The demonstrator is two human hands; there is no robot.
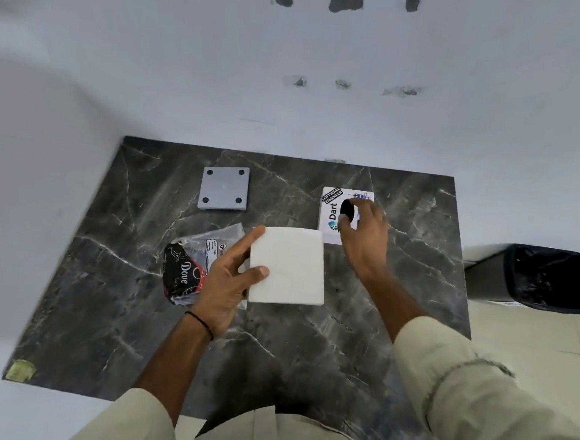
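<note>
A white folded napkin (pixel 288 266) is held above the middle of the dark marble table (pixel 104 310). My left hand (pixel 229 277) holds its left edge, thumb on top and fingers behind. Farther right, my right hand (pixel 366 232) pinches a small black round object (pixel 347 209) over a white sheet of stickers (pixel 330 215) printed with "Dart" and "Software Engineer". The hand hides part of the sheet.
A clear plastic packet with a black "Dove" label (pixel 185 271) lies left of my left hand. A grey square plate with four dark holes (pixel 224 187) sits at the back left. A black lined bin (pixel 545 279) stands on the floor to the right. White walls enclose the table.
</note>
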